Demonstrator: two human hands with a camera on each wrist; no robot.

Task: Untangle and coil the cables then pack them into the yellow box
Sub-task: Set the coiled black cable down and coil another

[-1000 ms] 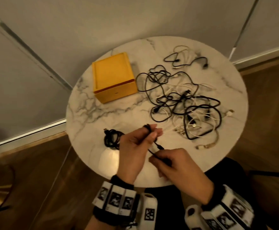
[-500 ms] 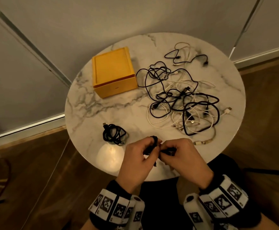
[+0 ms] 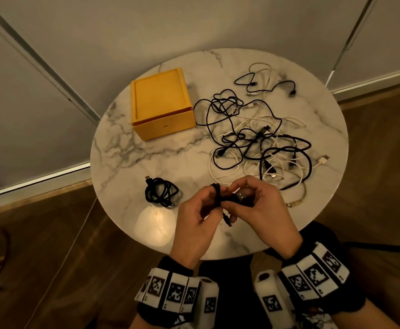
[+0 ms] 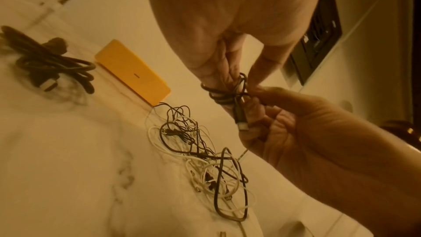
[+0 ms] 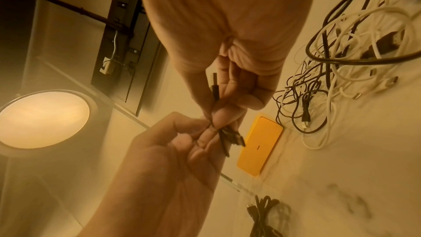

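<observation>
A small black cable [image 3: 219,198] is bunched into a tight coil between both hands above the table's near edge. My left hand [image 3: 212,198] pinches the loops [image 4: 224,95]. My right hand [image 3: 240,194] pinches the cable's USB plug [image 3: 241,195] beside the coil; the other plug [image 3: 227,219] dangles below. The yellow box [image 3: 161,103] stands with its lid on at the back left. A coiled black cable [image 3: 161,192] lies left of my hands. A tangle of black and white cables [image 3: 260,143] covers the right half.
The round marble table [image 3: 127,148] stands against a grey wall, with wood floor around it. A separate loose black and white cable pair [image 3: 265,84] lies at the back right. A lamp's reflection [image 3: 155,224] glows near the front edge.
My hands have come together and drawn toward the near edge. The straight stretch of cable between them is gone, gathered into the coil. My right hand now holds the plug.
</observation>
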